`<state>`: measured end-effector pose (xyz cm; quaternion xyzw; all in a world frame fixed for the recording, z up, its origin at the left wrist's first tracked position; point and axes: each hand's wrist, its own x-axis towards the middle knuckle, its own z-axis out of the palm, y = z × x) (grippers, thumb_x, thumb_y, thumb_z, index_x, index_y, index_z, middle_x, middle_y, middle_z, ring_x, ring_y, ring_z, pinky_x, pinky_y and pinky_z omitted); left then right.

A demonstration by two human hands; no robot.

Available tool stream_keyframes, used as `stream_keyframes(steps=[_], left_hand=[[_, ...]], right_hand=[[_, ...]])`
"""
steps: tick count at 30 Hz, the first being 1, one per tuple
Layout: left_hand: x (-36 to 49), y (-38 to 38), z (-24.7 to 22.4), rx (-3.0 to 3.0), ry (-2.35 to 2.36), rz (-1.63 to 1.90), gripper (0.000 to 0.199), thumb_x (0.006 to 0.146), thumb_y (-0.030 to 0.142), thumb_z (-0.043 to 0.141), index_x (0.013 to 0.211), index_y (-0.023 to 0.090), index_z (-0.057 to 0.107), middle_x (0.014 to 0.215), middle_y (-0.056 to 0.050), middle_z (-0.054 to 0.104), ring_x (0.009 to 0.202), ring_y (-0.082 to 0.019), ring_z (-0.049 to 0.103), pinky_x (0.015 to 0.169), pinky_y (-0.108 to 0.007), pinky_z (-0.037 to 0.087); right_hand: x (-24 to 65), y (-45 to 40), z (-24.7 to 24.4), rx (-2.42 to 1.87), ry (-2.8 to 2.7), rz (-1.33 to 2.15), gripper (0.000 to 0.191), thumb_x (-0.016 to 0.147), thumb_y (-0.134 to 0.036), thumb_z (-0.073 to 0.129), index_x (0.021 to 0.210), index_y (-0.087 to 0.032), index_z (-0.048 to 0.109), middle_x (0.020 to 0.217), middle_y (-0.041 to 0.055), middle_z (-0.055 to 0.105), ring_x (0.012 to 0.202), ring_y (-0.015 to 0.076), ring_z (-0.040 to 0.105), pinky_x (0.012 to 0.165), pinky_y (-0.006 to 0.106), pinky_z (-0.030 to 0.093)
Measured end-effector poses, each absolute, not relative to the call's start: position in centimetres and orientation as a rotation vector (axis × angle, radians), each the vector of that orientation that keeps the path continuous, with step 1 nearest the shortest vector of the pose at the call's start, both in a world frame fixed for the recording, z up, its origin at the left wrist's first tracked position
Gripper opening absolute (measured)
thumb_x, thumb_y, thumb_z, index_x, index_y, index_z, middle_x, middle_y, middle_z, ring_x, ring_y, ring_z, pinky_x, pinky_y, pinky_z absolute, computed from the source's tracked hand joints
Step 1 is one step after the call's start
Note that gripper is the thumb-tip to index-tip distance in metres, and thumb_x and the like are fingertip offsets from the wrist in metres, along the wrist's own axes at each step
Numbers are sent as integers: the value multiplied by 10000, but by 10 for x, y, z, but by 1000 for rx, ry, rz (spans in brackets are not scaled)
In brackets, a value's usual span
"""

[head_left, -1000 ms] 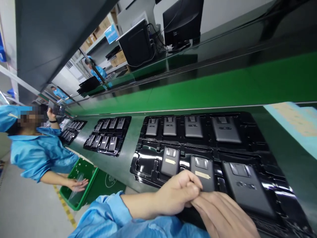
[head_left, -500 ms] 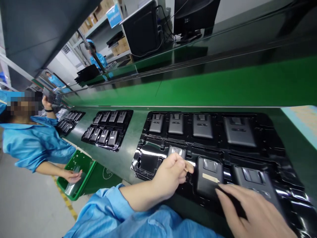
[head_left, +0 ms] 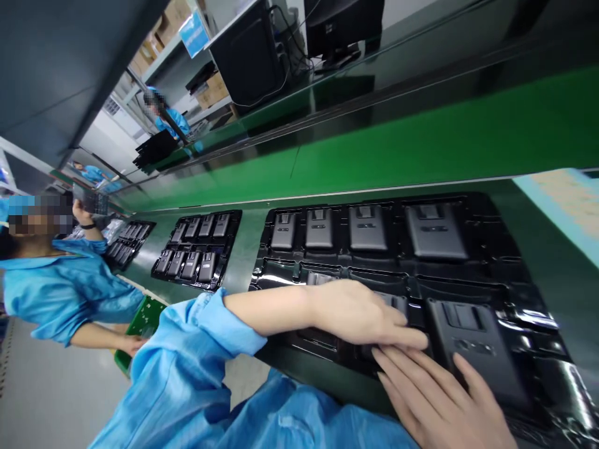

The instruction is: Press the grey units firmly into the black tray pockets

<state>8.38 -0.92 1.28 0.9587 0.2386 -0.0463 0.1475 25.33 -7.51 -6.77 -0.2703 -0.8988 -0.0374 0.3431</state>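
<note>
Dark grey box-shaped devices lie in two rows in a black moulded plastic tray. My left hand lies palm down across the front row, fingers stretched to the right over a device that it mostly covers. Just below, my right hand is flat with its fingers extended, the tips meeting my left fingers at that device's lower part. Whatever is under the fingertips is hidden, including the device's pale strip. Right of my hands sits another front-row device; a partly covered one is behind my left wrist.
Two more filled trays stand leftward along the green bench. At left, a co-worker in blue reaches toward a green bin. A light-blue-edged sheet lies at the right. A monitor stands behind.
My left hand has moved right from a curled pose beside the device to lie stretched over it. My right hand has shifted left to meet it. The pale strip is now covered.
</note>
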Motion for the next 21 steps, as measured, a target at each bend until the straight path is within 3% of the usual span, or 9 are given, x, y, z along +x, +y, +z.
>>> stream_keyframes(steps=[8, 15, 21], left_hand=[[93, 9, 21, 2845, 560, -492, 246, 880, 135, 315, 958, 202, 538, 785, -5, 591, 747, -79, 545, 451, -218, 264], [98, 12, 19, 2745, 571, -507, 260, 903, 269, 321, 927, 198, 570, 867, -3, 622, 809, -79, 558, 510, -203, 306], [99, 13, 20, 2711, 612, -524, 246, 899, 276, 339, 880, 179, 563, 873, -19, 634, 814, -96, 566, 549, -204, 329]], right_hand=[[243, -89, -63, -962, -2044, 201, 327, 921, -203, 284, 923, -168, 609, 950, 20, 641, 924, 174, 553, 976, 383, 239], [245, -87, -68, -910, -2028, 218, 338, 915, -177, 280, 860, -170, 614, 981, 18, 632, 952, 172, 542, 1001, 388, 216], [244, -86, -67, -890, -2006, 200, 365, 914, -172, 263, 831, -174, 619, 948, 19, 641, 951, 164, 538, 1009, 377, 210]])
